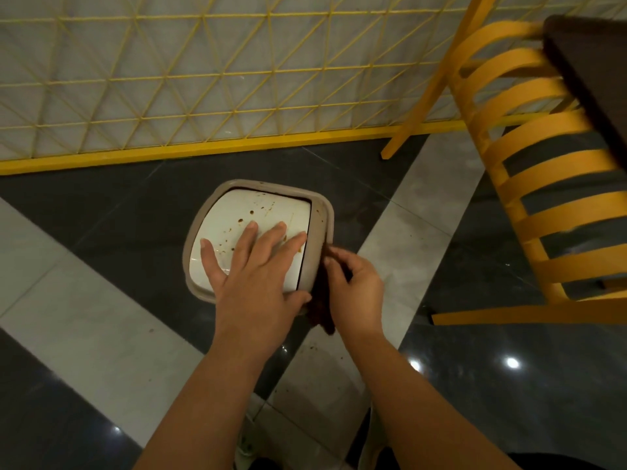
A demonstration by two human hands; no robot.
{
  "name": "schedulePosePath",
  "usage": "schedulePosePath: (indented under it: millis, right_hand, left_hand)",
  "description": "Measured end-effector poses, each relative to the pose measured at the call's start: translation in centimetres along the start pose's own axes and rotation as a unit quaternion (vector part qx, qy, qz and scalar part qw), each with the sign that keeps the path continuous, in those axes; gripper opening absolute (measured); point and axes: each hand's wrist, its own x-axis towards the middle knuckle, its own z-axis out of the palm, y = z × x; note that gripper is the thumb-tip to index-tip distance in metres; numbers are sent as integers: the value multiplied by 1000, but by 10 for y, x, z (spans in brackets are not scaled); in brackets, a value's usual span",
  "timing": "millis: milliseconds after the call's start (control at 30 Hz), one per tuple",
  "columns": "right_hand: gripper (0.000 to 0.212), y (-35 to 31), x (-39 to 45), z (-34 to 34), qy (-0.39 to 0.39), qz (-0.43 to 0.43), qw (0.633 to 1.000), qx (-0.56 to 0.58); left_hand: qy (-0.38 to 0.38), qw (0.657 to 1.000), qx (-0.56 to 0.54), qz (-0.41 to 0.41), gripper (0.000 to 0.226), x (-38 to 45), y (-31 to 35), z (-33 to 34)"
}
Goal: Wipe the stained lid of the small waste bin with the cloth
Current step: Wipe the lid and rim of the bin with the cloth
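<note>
Brown cloth [322,300] in right hand [356,290] at lid [237,212] edge, left hand [254,276] flat

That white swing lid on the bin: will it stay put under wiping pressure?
Probably not: the lid sits in its frame with a dark gap, so it likely pivots. The left hand lies flat on it, perhaps steadying. Its glossy surface looks slippery.

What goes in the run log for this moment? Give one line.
left hand: flat on bin lid | right hand: grip on dark cloth at rim | brown stains: not yet wiped
</note>
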Motion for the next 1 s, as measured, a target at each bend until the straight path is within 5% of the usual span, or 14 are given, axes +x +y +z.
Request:
schedulePosePath:
  millis: [367, 500, 800, 900, 1000]
  right_hand:
    - [22, 15, -14, -7, -29, -49, 988, -142]
    - [24, -12, 28, -2, -20, 37, 994, -103]
    - [22, 24, -29, -9, -86, 15, 983, -163]
    - [16, 18, -30, -13, -82, 105, 990, -46]
    - [16, 9, -38, -10, -45, 230, 957, 168]
  left_hand:
    - [-3, 1000, -13, 5, 79, -2, -2, 1]
    - [-6, 1000, -6, 2, 80, 1, -1, 2]
    - [-7, 1000, -9, 3, 78, -1, 1, 1]
    - [-7, 1000, -7, 1, 77, -1, 1, 0]
    - [-13, 1000, 0, 1, 76, 0, -1, -1]
